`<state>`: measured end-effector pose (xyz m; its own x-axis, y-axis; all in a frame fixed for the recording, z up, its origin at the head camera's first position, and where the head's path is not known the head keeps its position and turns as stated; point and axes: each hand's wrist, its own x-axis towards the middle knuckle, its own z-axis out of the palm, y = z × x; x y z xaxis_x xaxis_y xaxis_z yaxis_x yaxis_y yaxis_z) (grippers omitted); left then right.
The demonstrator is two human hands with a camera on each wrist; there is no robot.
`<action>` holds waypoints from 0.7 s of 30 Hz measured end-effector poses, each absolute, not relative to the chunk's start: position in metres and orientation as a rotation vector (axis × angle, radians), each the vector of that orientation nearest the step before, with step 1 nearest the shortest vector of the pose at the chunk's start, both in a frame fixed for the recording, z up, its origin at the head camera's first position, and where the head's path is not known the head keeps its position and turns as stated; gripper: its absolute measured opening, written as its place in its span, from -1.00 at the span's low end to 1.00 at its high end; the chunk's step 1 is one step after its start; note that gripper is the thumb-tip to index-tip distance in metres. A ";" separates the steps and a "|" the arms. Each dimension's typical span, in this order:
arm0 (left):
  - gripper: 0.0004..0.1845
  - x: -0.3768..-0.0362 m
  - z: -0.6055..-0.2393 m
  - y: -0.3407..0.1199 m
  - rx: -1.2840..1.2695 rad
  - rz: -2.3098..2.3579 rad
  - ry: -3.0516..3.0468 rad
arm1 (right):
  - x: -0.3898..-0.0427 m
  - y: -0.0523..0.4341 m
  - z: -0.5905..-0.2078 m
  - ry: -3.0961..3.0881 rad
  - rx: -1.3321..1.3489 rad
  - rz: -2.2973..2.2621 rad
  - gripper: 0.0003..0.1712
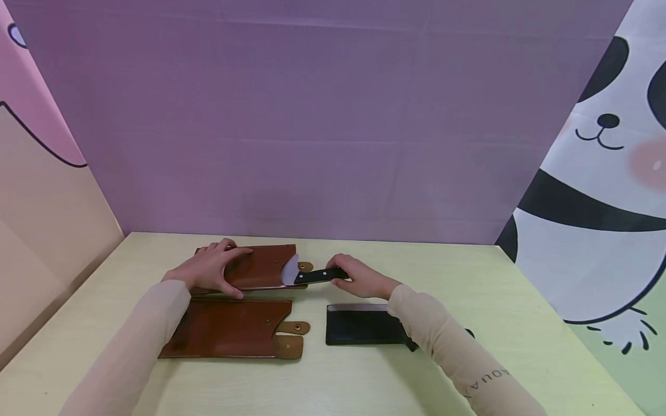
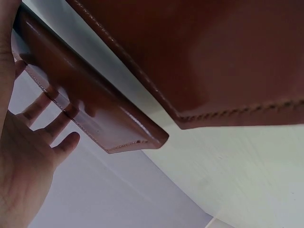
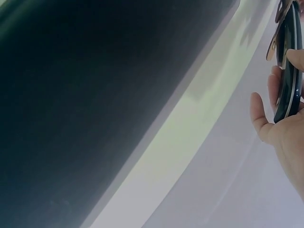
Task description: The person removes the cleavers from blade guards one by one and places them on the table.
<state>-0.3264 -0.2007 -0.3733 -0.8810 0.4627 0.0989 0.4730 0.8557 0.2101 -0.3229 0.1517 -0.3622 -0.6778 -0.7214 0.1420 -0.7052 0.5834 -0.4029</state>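
Note:
My left hand (image 1: 208,267) spans the far brown leather knife sheath (image 1: 262,267), thumb at its near edge and fingers across toward its far edge. In the left wrist view those fingers lie along the stitched side of the sheath (image 2: 90,102). My right hand (image 1: 364,276) grips the black riveted handle of a knife (image 1: 321,275). Most of its blade is hidden inside the sheath; a pale, curved part by the handle shows at the mouth. In the right wrist view the fingers and thumb close round the handle (image 3: 290,71).
A second brown leather sheath (image 1: 229,329) lies nearer, its snap strap (image 1: 293,327) pointing right. Right of it is a cleaver (image 1: 359,325) with a dark blade and pale edge, its handle mostly hidden under my right forearm. A purple backdrop (image 1: 312,144) stands behind the table.

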 end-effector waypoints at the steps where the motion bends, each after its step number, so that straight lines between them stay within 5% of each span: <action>1: 0.04 -0.327 -0.374 -0.201 -0.754 -0.354 -2.981 | -0.323 0.153 -0.362 2.764 -1.242 -0.674 -0.75; 21: 0.05 -0.328 -0.376 -0.205 -0.769 -0.355 -2.973 | -0.323 0.167 -0.364 2.772 -1.262 -0.686 -0.76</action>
<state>-0.3278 -0.2051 -0.3764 -0.8749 0.4727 0.1055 0.4842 0.8498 0.2084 -0.3227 0.1673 -0.3637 -0.6733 -0.7218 0.1602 -0.7133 0.5771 -0.3978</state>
